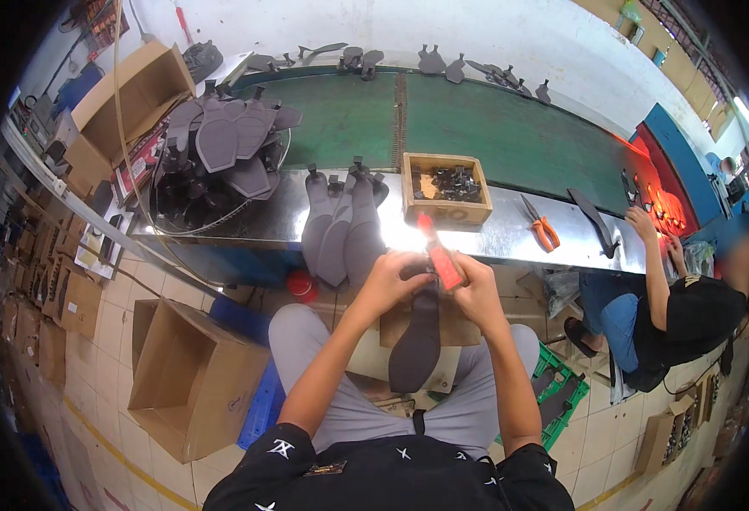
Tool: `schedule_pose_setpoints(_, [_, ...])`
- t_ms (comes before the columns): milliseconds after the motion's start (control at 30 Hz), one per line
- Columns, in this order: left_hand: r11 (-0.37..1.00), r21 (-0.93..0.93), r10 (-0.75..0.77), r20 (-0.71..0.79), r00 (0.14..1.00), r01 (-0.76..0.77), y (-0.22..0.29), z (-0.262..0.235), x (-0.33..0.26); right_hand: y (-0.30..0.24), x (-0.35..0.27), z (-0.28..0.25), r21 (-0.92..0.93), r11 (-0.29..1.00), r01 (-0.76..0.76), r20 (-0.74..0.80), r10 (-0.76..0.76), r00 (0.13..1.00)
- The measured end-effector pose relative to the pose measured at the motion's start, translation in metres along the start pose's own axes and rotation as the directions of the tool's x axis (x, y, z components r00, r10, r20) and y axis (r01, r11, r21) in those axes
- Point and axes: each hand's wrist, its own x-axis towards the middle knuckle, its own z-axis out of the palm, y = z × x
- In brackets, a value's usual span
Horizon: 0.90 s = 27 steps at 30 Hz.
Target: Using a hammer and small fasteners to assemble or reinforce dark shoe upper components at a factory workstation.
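My right hand [476, 291] is closed round a small red-and-white squeeze bottle [447, 266] with a red cap, tilted in front of me. Close beside it, my left hand [391, 284] has its thumb and fingers curled at the far end of a dark grey shoe sole [415, 345]. That sole lies lengthwise between my knees, over a brown board [461, 333]. What the left fingertips grip at its narrow end is too small to make out. Several similar grey soles [335, 234] with black heels lean on the metal bench edge ahead of my left hand.
A wooden box [448, 213] of small black parts, orange-handled pliers [543, 233] and a single sole [591, 220] are on the metal ledge. Behind runs a green conveyor belt [493, 119]. Soles heap at left [221, 140]; cardboard boxes [185, 383] stand below. A co-worker [685, 307] sits at right.
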Motion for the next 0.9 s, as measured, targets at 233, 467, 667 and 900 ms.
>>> schedule_pose_setpoints(233, [0.962, -0.103, -0.243, 0.106, 0.964, 0.254, 0.007, -0.002, 0.003, -0.013, 0.0, -0.005, -0.265, 0.953, 0.144, 0.033, -0.14, 0.99])
schedule_pose_setpoints(467, [0.962, -0.227, -0.143, 0.048, 0.988, 0.151, -0.012, 0.002, 0.001, -0.054, -0.033, -0.011, 0.198, 0.947, -0.253, -0.137, 0.282, 0.949])
schedule_pose_setpoints(667, [0.956, -0.231, -0.162, 0.093, 0.982, 0.18, -0.003, -0.001, 0.009, -0.086, -0.073, -0.021, -0.154, 0.984, -0.091, -0.127, 0.072, 0.989])
schedule_pose_setpoints(900, [0.943, -0.209, -0.23, 0.151, 0.962, 0.258, -0.015, -0.004, 0.001, -0.115, -0.069, -0.026, -0.293, 0.956, -0.009, -0.174, -0.044, 0.984])
